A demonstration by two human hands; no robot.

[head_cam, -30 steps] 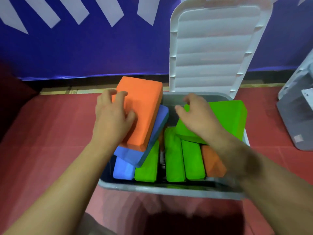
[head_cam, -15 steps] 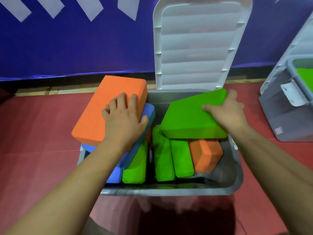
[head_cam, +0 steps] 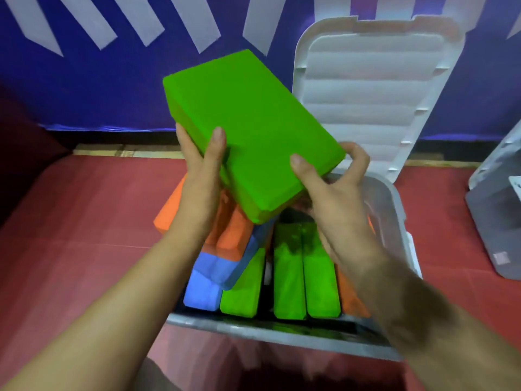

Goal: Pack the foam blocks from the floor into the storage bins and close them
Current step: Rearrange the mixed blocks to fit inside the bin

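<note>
1. Green foam block (head_cam: 253, 131) is up over the bin (head_cam: 282, 337), my left hand (head_cam: 200, 176) and right hand (head_cam: 329, 187) clamped on its near end.
2. That bin looks nearly full, and an orange block (head_cam: 169, 213) overhangs its left edge.
3. The lid (head_cam: 375, 94) stands upright; seating and closing are left, I reckon.

We are seeing the red floor (head_cam: 84, 221) bearing a grey storage bin (head_cam: 282, 335) sitting directly beneath our grip, and a second grey bin (head_cam: 496, 221) standing well to its right.
</note>
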